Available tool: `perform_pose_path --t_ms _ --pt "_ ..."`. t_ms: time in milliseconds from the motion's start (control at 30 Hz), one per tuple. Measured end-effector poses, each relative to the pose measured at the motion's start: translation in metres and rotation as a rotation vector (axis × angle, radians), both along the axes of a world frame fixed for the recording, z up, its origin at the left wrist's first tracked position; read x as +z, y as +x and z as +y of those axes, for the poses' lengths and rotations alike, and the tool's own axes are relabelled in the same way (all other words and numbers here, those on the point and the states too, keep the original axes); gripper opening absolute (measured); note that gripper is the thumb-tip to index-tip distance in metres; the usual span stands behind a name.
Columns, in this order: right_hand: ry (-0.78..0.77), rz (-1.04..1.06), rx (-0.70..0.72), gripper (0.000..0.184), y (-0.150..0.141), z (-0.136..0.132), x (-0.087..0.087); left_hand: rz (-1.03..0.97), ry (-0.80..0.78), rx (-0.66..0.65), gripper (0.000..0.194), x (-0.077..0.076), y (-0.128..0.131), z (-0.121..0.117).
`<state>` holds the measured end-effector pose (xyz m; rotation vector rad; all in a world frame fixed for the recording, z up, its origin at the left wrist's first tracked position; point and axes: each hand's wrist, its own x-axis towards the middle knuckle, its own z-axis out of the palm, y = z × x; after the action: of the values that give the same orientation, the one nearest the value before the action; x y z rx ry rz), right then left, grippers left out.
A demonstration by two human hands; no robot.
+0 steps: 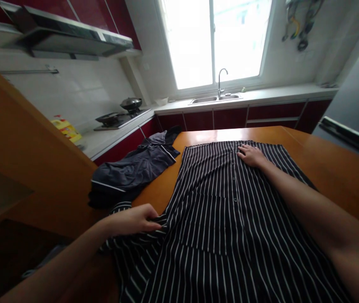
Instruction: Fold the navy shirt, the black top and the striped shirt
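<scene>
Shirt point(211, 170) is lying on the table point(340, 176), stretching from beside the left hand point(140, 219) to under the right hand point(251, 155), its near end running out of view. I'm calling it partway: the body is mostly spreading out, while the left side is looking unfinished.

Beyond the left hand, a grey garment point(132, 168) is sitting in a loose, rumpled heap, smooth-looking cloth with pale piping, and neither hand is touching it. The left hand itself is pinching some striped cloth between thumb and fingers. What's looking like a sleeve point(141, 242) is bunching up below it, stripes going every which way, so I'm guessing that's the bit left to straighten.

Just right of that hand, a squarish stitched panel, maybe a pocket point(206, 225), is lying pretty flat. The black fabric is looking thin and drapey, white stripes wobbling over a few soft creases. Small round buttons point(235, 200) are running in a line up toward the right hand, which is resting palm down by the straightish far edge, fingers loose, gripping nothing. Past it, the table's shiny orange-brown top is showing.
</scene>
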<state>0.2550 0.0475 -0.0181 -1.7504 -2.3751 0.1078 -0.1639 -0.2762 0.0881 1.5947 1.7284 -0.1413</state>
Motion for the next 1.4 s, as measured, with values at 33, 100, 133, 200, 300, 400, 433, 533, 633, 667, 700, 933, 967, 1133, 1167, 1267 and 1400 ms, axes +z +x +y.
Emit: perform_pose_path --t_ms 33,100,133,200,300,400,433,533,633,667,700,933,967,1133,1167,1267,1400 --pt "-0.003 -0.001 0.000 0.064 0.000 -0.001 0.001 0.014 -0.045 -0.044 0.049 0.005 0.001 0.000" --pt "-0.006 -0.002 0.001 0.064 0.000 -0.001 0.001 0.042 -0.087 -0.107 0.051 0.015 0.000 0.012" --pt "-0.005 -0.002 0.002 0.064 0.000 -0.001 0.001 0.051 -0.065 -0.111 0.053 0.018 -0.001 0.024" --pt "-0.002 -0.001 0.003 0.063 0.000 -0.001 0.001 0.064 0.071 -0.067 0.054 0.020 -0.001 0.062" --pt "0.003 0.006 0.002 0.062 0.001 0.001 -0.001 0.105 0.394 0.058 0.043 0.011 0.007 0.144" --pt "0.003 0.009 0.001 0.061 0.001 0.003 -0.002 0.117 0.621 0.246 0.028 -0.007 0.022 0.226" --pt "0.004 0.008 0.002 0.061 0.001 0.004 -0.002 0.119 0.638 0.269 0.032 -0.013 0.027 0.250" --pt "0.008 0.008 0.003 0.062 0.001 0.004 -0.002 0.127 0.659 0.341 0.043 -0.029 0.040 0.302" --pt "0.007 0.010 -0.002 0.063 0.002 0.003 -0.001 0.123 0.679 0.385 0.038 -0.041 0.044 0.333" --pt "0.009 0.011 -0.002 0.063 0.002 0.003 -0.001 0.117 0.689 0.392 0.036 -0.044 0.044 0.339" --pt "0.011 0.013 0.001 0.062 0.002 0.003 -0.001 0.111 0.704 0.397 0.034 -0.047 0.043 0.345" --pt "0.008 0.020 0.004 0.062 0.001 0.003 0.001 0.131 0.851 0.367 0.048 -0.050 0.041 0.346" --pt "0.006 0.020 0.003 0.062 0.000 0.002 0.000 0.134 0.872 0.338 0.052 -0.050 0.049 0.343" --pt "0.018 0.014 0.008 0.060 0.000 -0.003 0.002 0.130 0.864 -0.074 0.054 -0.068 0.109 0.318" --pt "0.023 0.016 0.010 0.059 -0.001 -0.004 0.005 0.155 0.819 -0.161 0.056 -0.072 0.119 0.312" --pt "0.074 0.092 -0.021 0.051 -0.010 0.000 0.017 0.234 0.713 -0.247 0.064 -0.084 0.134 0.298" --pt "0.082 0.310 -0.187 0.043 -0.033 0.023 0.036 0.256 0.735 -0.234 0.067 -0.090 0.132 0.293"
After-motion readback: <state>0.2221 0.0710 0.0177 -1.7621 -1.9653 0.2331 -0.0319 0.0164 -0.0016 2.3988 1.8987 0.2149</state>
